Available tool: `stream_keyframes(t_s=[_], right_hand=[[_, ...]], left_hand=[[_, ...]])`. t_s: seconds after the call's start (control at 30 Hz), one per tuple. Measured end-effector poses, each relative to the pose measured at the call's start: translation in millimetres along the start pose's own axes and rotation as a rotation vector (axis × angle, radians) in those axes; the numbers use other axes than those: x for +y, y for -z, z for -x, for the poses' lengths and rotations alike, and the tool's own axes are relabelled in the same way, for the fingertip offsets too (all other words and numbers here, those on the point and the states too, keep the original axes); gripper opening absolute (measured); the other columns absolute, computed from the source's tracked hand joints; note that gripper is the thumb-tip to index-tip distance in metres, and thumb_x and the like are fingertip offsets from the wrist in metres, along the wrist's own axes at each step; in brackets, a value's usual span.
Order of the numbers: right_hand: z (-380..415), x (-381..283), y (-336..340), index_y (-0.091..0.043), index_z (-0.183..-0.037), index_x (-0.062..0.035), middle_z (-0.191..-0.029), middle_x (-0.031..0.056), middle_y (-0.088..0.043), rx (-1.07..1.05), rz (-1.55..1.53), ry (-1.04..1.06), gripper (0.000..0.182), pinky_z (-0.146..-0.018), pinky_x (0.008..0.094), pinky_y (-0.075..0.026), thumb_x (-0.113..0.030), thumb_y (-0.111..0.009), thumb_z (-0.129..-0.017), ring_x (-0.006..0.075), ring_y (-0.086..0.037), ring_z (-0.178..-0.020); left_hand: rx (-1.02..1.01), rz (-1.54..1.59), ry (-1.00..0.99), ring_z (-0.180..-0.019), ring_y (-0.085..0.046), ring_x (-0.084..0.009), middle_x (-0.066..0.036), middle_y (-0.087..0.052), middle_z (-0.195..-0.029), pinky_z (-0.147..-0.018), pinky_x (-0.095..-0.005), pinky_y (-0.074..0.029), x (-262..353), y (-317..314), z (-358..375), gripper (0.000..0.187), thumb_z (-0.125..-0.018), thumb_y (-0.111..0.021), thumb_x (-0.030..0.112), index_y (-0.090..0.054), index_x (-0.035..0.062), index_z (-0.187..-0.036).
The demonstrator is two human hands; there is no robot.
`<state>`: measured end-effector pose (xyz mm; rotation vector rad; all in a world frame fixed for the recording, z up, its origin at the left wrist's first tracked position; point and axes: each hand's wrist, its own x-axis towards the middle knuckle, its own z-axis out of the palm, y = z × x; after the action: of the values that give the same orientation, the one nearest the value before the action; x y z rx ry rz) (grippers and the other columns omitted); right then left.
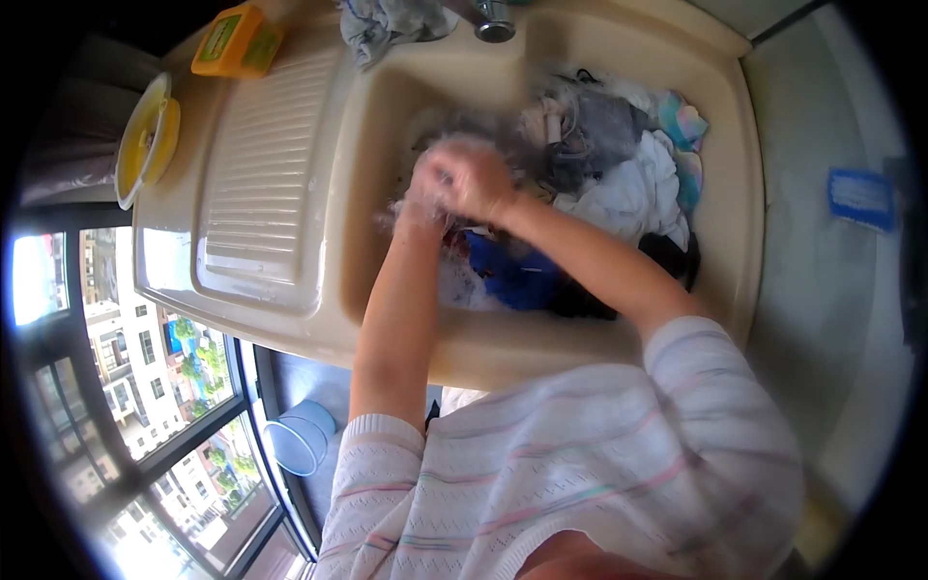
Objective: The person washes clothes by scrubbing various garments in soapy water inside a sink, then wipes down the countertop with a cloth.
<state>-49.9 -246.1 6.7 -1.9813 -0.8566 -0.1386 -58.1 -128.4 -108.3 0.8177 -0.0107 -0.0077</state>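
Wash sink (727, 222), one: left hand (430, 184) and right hand (480, 181) together, blurred, grip indeterminable from where I stand; crumpled blue cloth (517, 275) inside, bodyward and rightward of both; white cloth (633, 193) farther right, right hand nearer.

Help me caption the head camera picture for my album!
Left hand and right hand, close together over a sink of laundry.

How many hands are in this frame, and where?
2. The left hand is over the sink, nearer the ribbed drainboard; the right hand is close beside it. Both are blurred, their fingers partly hidden. No others show.
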Motion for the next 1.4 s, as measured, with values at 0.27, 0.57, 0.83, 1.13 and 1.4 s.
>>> stream_keyframes(t_s=[0.27,0.57,0.83,1.13,1.4], right_hand=[[3,99,29,-0.057,-0.086,-0.0041,-0.086,0.0186,-0.059,-0.038,0.219,-0.285,0.034,-0.072,0.0408,-0.042,-0.036,-0.059,-0.074,0.0334,-0.054,-0.088],[6,49,18,-0.057,-0.093,-0.0075,-0.090,0.0135,-0.059,-0.094,-0.142,-0.136,0.029,-0.072,0.0357,-0.045,-0.009,-0.055,-0.064,0.0325,-0.055,-0.083],[0,105,35,-0.060,-0.085,-0.0103,-0.082,0.0106,-0.060,-0.192,0.395,-0.023,0.029,-0.069,0.0400,-0.045,-0.027,-0.063,-0.062,0.0293,-0.057,-0.079],[59,139,107,-0.039,-0.122,-0.0085,-0.120,0.0126,-0.038,-0.448,0.924,-0.502,0.050,-0.086,0.0540,-0.032,-0.030,-0.051,-0.078,0.0306,-0.035,-0.110],[80,239,86,-0.055,-0.101,-0.0069,-0.102,0.0163,-0.055,-0.406,0.662,-0.541,0.035,-0.080,0.0426,-0.042,-0.029,-0.052,-0.074,0.0313,-0.052,-0.097]], left_hand=[[0.720,-0.510,0.010,-0.071,-0.057,-0.0215,-0.010,-0.059,-0.077,-0.066,-0.0322,-0.045,42,-46,-20,0.030,-0.066,-0.064,0.018,-0.058,-0.0029,-0.087],[0.443,0.021,0.573,-0.088,-0.055,-0.0182,-0.009,-0.058,-0.099,-0.076,-0.0305,-0.045,34,-40,-13,0.044,-0.073,-0.064,0.030,-0.055,-0.0018,-0.103],[0.725,-0.877,-0.030,-0.072,-0.055,-0.0268,-0.011,-0.057,-0.087,-0.066,-0.0364,-0.046,59,-50,-20,0.024,-0.064,-0.059,0.010,-0.058,0.0039,-0.087],[0.165,-1.989,0.449,-0.122,-0.025,-0.0338,-0.011,-0.038,-0.126,-0.095,-0.0528,-0.026,21,-82,-2,0.052,-0.066,-0.061,0.032,-0.049,0.0211,-0.116],[0.267,-2.062,0.570,-0.094,-0.055,-0.0283,-0.014,-0.056,-0.106,-0.081,-0.0351,-0.044,10,-40,1,0.040,-0.072,-0.057,0.029,-0.056,0.0056,-0.104]])
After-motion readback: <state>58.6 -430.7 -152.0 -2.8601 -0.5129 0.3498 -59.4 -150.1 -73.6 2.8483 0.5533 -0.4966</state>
